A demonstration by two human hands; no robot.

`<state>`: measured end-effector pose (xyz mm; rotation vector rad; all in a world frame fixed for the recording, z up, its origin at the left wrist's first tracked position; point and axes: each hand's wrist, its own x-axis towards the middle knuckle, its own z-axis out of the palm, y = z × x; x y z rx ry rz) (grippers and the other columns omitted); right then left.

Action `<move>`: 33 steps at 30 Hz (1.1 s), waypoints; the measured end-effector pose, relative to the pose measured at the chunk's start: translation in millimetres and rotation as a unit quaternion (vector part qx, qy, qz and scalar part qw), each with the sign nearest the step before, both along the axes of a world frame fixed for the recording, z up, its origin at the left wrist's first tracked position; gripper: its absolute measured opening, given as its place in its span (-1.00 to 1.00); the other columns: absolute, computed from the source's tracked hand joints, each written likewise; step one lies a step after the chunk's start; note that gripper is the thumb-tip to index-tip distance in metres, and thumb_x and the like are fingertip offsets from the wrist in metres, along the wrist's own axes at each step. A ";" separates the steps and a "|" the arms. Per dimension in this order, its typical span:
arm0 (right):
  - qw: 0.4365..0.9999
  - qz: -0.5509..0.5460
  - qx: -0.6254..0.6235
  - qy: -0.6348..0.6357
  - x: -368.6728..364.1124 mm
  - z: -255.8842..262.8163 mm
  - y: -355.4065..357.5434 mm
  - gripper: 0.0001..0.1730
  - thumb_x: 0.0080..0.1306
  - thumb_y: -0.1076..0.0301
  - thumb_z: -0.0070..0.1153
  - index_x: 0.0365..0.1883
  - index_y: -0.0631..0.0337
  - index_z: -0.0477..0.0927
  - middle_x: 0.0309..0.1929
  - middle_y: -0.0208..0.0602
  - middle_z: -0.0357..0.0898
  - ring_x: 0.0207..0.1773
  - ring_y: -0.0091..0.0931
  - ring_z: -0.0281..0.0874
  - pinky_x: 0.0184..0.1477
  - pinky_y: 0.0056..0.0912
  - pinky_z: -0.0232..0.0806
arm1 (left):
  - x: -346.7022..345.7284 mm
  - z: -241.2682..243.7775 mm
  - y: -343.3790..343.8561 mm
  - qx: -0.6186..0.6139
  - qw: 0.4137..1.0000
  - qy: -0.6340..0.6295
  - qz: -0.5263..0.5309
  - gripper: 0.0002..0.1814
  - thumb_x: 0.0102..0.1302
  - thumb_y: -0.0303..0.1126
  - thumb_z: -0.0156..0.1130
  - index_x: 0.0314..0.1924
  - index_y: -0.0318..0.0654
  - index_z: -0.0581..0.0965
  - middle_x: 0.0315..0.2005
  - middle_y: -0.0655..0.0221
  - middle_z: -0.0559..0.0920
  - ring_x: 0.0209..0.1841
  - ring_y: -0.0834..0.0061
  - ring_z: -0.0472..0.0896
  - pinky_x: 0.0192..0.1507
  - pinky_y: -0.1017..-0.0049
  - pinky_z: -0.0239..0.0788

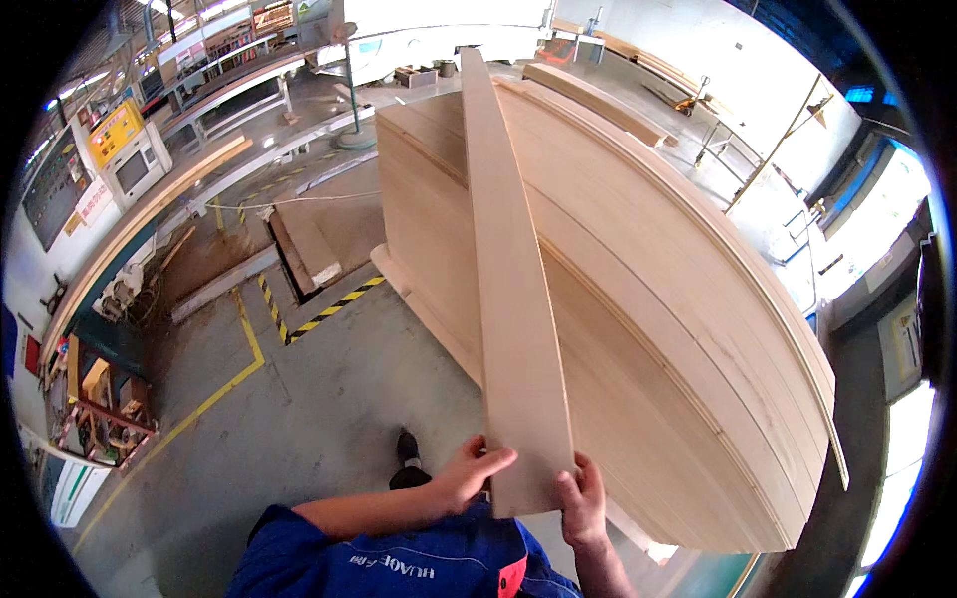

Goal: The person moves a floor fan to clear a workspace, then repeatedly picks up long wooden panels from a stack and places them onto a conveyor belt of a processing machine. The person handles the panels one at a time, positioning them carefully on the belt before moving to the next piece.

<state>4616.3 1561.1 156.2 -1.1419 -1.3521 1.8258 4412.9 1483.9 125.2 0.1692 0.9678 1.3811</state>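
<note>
A long, wide wooden board [516,299] runs from my waist up and away across a large stack of boards [635,247]. My left hand [472,471] grips the board's left edge near its close end, thumb on the top face. On the right edge, my right hand [579,497] holds the same end with its thumb on top and its fingers partly hidden at the side. The stack beneath and to the right consists of pale boards laid flat in layers, with thin strips lying between some of them.
Left of the stack, yellow-and-black tape [336,308] marks the floor beside a brown pit-like frame [291,247]. A machine with a yellow control panel [117,134] stands at the far left, above a crate of wood offcuts [105,426]. More timber [598,105] lies behind the stack.
</note>
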 end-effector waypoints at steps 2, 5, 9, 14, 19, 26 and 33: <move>0.994 0.096 -0.040 0.032 -29.4 6.5 -8.4 -0.27 0.49 0.20 0.15 0.47 0.35 0.15 0.06 -0.13 0.61 0.06 -0.45 0.54 0.10 -0.33 0.41 | -21.7 5.7 -29.7 -0.010 0.993 0.104 0.053 -0.51 0.41 -0.13 0.34 0.17 -0.33 0.51 -0.05 0.31 0.65 -0.03 0.46 0.63 0.07 0.43 0.45; 0.948 0.303 -0.094 -0.015 -67.5 -6.5 -3.0 -0.18 0.54 -0.02 0.04 0.53 0.31 0.06 0.07 -0.04 0.60 0.09 -0.38 0.60 0.13 -0.27 0.46 | -75.4 -5.5 -86.7 -0.059 0.974 0.189 0.114 -0.62 0.44 -0.14 0.28 0.04 -0.31 0.60 -0.13 0.33 0.68 -0.04 0.48 0.62 0.05 0.42 0.44; 0.884 0.452 -0.118 0.017 -147.1 -19.6 12.0 -0.20 0.57 -0.16 -0.08 0.50 0.28 0.14 0.04 -0.01 0.61 -0.01 -0.34 0.66 0.05 -0.25 0.52 | -165.7 23.5 -180.7 -0.059 0.978 0.160 0.120 -0.46 0.37 -0.12 0.34 0.24 -0.26 0.53 0.06 0.32 0.66 0.08 0.37 0.60 0.16 0.31 0.42; 0.882 0.458 -0.113 -0.017 -234.6 -40.2 39.6 -0.28 0.57 -0.16 -0.10 0.42 0.27 0.27 -0.02 -0.07 0.64 -0.08 -0.36 0.67 0.00 -0.25 0.54 | -231.7 65.9 -296.3 -0.261 0.946 0.166 0.096 -0.07 0.10 -0.04 0.55 0.44 -0.15 0.38 0.27 0.17 0.52 0.31 0.14 0.45 0.33 0.02 0.26; 0.894 0.398 -0.203 0.027 -350.8 -59.8 77.3 -0.37 0.54 -0.15 -0.03 0.29 0.19 0.38 -0.07 -0.07 0.66 -0.11 -0.31 0.68 -0.03 -0.20 0.56 | -288.1 64.4 -414.8 -0.318 0.925 0.189 0.092 -0.10 0.03 -0.04 0.58 0.33 -0.28 0.46 0.13 0.24 0.60 0.14 0.29 0.51 0.25 0.17 0.29; 0.926 0.270 -0.205 0.166 -550.9 -55.4 148.9 -0.14 0.48 -0.40 -0.16 0.29 0.29 0.37 0.14 0.01 0.56 0.08 -0.21 0.59 0.16 -0.08 0.44 | -350.2 68.9 -505.0 -0.440 0.854 0.277 -0.014 -0.47 0.22 -0.06 0.33 0.07 -0.27 0.60 -0.18 0.41 0.64 -0.13 0.48 0.54 0.00 0.43 0.40; 0.924 0.275 -0.076 0.256 -666.9 -28.6 184.5 -0.14 0.45 -0.38 -0.10 0.43 0.14 0.29 0.35 -0.14 0.38 0.34 -0.17 0.39 0.32 0.05 0.33 | -372.1 62.2 -487.2 -0.513 0.828 0.199 -0.109 -0.39 0.46 0.20 0.13 0.18 -0.16 0.63 -0.05 0.32 0.71 -0.07 0.44 0.59 0.01 0.41 0.44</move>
